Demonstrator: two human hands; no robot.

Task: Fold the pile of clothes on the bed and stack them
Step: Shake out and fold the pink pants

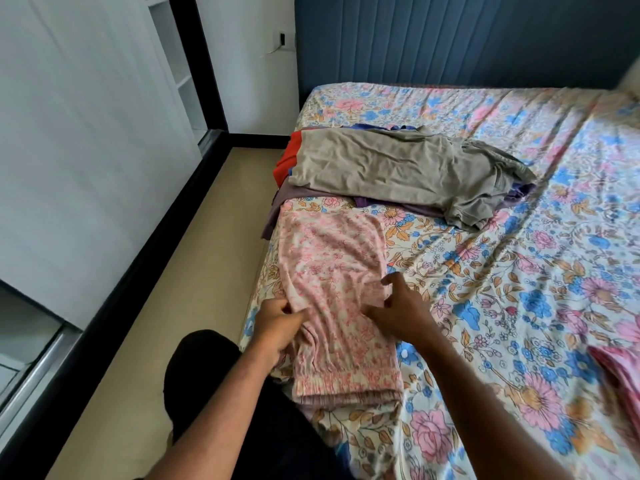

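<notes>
A pink floral garment [332, 271] with a gathered waistband lies lengthwise on the near left part of the bed [502, 271]. My left hand [277, 323] pinches its left edge near the middle. My right hand [398, 310] is at its right edge with thumb and fingers curled on the fabric. Farther back lies a stack of clothes with an olive-grey garment [398, 168] on top, over purple, blue and red-orange pieces [285, 157]. A pink striped piece [620, 372] shows at the right edge.
The bed carries a floral sheet and stands against a dark blue padded headboard [450, 39]. A strip of beige floor [173, 289] runs between the bed's left edge and a white wardrobe [86, 133] with black trim. My dark-clad knee [201, 375] is by the bed edge.
</notes>
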